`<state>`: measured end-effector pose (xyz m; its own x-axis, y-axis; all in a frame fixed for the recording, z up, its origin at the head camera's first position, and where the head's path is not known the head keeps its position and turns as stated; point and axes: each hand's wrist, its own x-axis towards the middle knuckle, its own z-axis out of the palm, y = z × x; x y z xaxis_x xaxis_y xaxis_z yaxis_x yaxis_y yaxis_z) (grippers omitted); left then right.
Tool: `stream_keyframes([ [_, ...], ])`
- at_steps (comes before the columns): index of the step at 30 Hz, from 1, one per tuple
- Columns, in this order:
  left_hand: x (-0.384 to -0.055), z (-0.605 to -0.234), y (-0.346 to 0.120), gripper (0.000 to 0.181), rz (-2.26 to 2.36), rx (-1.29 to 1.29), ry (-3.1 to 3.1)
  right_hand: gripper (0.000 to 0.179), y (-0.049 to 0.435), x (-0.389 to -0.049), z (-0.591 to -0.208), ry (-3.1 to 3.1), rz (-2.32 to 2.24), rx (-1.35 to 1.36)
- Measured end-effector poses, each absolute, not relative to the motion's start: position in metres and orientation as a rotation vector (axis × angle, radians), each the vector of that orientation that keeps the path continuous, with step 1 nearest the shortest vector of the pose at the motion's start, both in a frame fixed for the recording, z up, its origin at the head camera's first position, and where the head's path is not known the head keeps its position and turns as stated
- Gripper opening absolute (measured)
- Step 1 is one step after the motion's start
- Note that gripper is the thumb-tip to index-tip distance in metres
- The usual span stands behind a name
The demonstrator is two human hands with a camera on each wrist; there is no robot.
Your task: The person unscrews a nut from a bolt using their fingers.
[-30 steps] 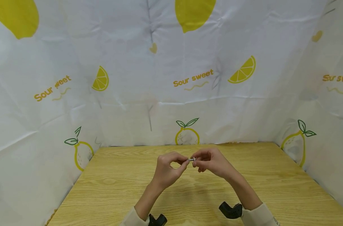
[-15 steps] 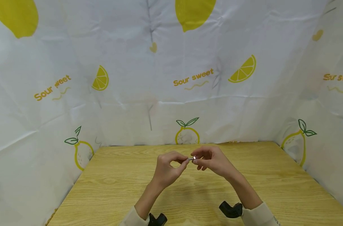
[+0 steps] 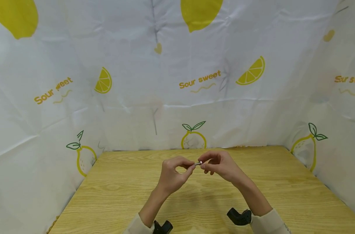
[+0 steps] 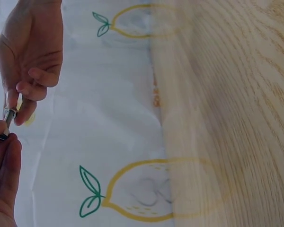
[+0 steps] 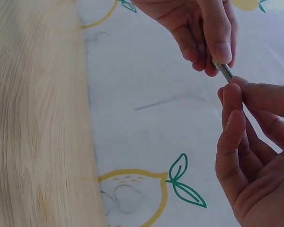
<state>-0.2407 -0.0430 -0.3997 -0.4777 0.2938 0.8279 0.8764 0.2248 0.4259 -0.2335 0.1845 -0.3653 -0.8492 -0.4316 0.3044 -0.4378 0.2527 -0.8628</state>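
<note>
A small metal bolt [image 3: 197,163] is held up over the table between both hands. My left hand [image 3: 173,175] pinches one end of it between thumb and fingertips. At the other end, the thumb and index finger of my right hand [image 3: 221,165] pinch a shiny nut [image 3: 201,162]. The right wrist view shows the bolt's threaded shank [image 5: 226,72] bare between the two sets of fingertips. In the left wrist view the nut [image 4: 10,111] sits by the right fingertips, and a dark end [image 4: 3,137] shows by the left ones.
Below the hands lies a wood-grain table [image 3: 122,191]. White cloth [image 3: 130,123] printed with lemons encloses it at the back and both sides. Black wrist devices [image 3: 239,217] are strapped near both sleeves.
My right fingers have shifted slightly around the nut and risen a little. The bolt's right end has tilted up slightly. My left hand stays almost still.
</note>
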Motion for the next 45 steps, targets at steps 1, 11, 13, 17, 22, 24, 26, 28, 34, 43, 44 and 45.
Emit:
stream_keyframes([
  [1,-0.2406,-0.3994,-0.0428,0.008,-1.25,-1.075,-1.897,0.027,0.1848,-0.2332,-0.3652,-2.481,1.722,0.862],
  [11,-0.2411,-0.3994,-0.0422,0.007,-1.235,-1.083,-1.886,0.038,0.1846,-0.2305,-0.3617,-2.592,1.897,0.841],
  [13,-0.2407,-0.3993,-0.0423,0.007,-1.231,-1.086,-1.881,0.036,0.1846,-0.2307,-0.3619,-2.564,1.917,0.843],
  [17,-0.2402,-0.3993,-0.0427,0.008,-1.238,-1.085,-1.876,0.031,0.1849,-0.2309,-0.3626,-2.527,1.862,0.839],
  [22,-0.24,-0.3988,-0.0432,0.008,-1.296,-1.065,-1.905,0.02,0.183,-0.2319,-0.3661,-2.441,1.762,0.893],
  [24,-0.2398,-0.3982,-0.0433,0.008,-1.324,-1.055,-1.92,0.018,0.1822,-0.2323,-0.3675,-2.409,1.728,0.91],
  [26,-0.2394,-0.3979,-0.0434,0.007,-1.337,-1.049,-1.927,0.019,0.182,-0.2319,-0.3683,-2.393,1.722,0.915],
  [28,-0.2391,-0.3974,-0.0437,0.008,-1.334,-1.046,-1.923,0.027,0.1823,-0.2312,-0.3677,-2.403,1.743,0.911],
  [34,-0.2383,-0.3964,-0.0438,0.009,-1.335,-1.046,-1.912,0.042,0.1814,-0.2303,-0.3629,-2.53,1.961,0.792],
  [43,-0.2389,-0.3967,-0.043,0.011,-1.317,-1.08,-1.876,0.033,0.1818,-0.2325,-0.3631,-2.534,2.181,0.807],
  [44,-0.2393,-0.3967,-0.0428,0.011,-1.32,-1.083,-1.874,0.031,0.1828,-0.2324,-0.3634,-2.514,2.18,0.815],
  [45,-0.2398,-0.3968,-0.0426,0.011,-1.315,-1.089,-1.871,0.031,0.1838,-0.2322,-0.3637,-2.496,2.171,0.82],
])
